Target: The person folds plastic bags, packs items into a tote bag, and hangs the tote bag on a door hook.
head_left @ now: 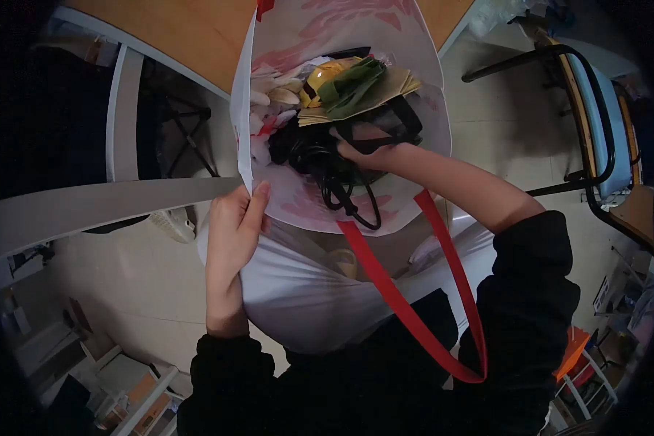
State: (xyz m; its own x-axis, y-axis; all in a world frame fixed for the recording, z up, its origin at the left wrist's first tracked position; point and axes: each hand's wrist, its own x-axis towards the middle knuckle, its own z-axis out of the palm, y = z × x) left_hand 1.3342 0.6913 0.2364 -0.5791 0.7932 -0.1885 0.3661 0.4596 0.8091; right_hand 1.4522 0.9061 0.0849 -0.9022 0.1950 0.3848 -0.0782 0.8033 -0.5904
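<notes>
Clearly the white tote bag (pixel 327 291) was soft and light in itself, its thin walls sagging wherever nothing held them, so the rim was the sensible place to grip it. It hung against the person's front, mouth open upward, just past the edge of the bench (pixel 196 36). The left hand (pixel 229 247) pinched the near rim, fingers closed on the fabric. The right hand (pixel 374 152) reached inside, fingers curled around a black cable (pixel 341 185), which looked limp, tangly and fairly light; it would probably drag its loops along when lifted. I counted one bag, two red straps (pixel 407 305), one cable bundle, one yellow object (pixel 323 76) and one green cloth piece (pixel 352 87).
</notes>
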